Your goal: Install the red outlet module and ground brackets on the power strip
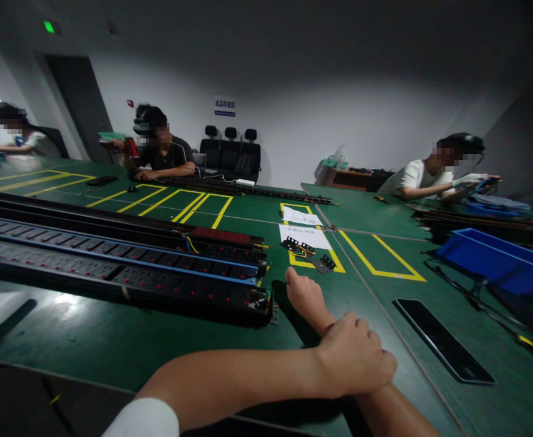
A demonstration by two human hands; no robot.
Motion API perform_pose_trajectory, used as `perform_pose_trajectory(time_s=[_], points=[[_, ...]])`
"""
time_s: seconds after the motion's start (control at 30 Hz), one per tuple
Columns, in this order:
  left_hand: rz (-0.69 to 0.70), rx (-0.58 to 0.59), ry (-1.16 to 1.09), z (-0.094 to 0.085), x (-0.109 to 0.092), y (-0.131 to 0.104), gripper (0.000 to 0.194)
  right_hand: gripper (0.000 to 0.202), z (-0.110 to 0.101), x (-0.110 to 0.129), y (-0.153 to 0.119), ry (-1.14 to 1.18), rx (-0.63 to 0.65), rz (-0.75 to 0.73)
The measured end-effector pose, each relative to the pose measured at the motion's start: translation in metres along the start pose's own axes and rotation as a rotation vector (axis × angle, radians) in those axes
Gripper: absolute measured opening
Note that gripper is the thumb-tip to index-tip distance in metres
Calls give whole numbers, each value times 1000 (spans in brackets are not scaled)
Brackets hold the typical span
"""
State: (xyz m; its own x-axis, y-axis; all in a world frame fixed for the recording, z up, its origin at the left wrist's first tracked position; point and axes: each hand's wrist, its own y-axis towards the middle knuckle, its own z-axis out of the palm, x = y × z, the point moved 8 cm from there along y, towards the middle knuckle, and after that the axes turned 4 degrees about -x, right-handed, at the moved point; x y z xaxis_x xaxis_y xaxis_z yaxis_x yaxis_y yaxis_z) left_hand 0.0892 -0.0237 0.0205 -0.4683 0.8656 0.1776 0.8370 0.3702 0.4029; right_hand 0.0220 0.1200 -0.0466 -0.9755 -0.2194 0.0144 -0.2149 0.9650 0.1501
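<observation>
My left hand [356,355] reaches across from the lower left, closed around my right wrist. Beyond it, my right hand [309,296] is curled into a loose fist over the table. Its fingers face away, so I cannot see whether anything is in it. Just left of the fist lie the ends of long black socket strips [175,282], with red dots along them and a blue edge on one. Wires stick out at their ends. Small black brackets [309,252] with holes lie past the fist, partly over a white paper sheet [303,235].
A phone [444,340] lies on the green table [385,255] at right, near a blue bin [498,261] and black cables. Yellow tape marks rectangles. Across the table one person [170,152] holds a red tool; other people sit at left and right [419,176].
</observation>
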Motion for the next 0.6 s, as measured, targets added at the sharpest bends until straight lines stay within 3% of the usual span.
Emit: perform_pose_trajectory(time_s=[0.1, 0.3, 0.43, 0.6], points=[[-17, 6, -15, 4, 0, 0, 18, 21, -1, -4, 3, 32, -38, 17], [-47, 7, -20, 11, 4, 2, 18, 39, -10, -16, 11, 133, -266, 46], [-80, 18, -32, 11, 6, 2, 16, 53, -2, -26, 14, 117, -256, 121], [-77, 89, -69, 2, -2, -3, 14, 50, 5, -23, 15, 64, -202, 131]])
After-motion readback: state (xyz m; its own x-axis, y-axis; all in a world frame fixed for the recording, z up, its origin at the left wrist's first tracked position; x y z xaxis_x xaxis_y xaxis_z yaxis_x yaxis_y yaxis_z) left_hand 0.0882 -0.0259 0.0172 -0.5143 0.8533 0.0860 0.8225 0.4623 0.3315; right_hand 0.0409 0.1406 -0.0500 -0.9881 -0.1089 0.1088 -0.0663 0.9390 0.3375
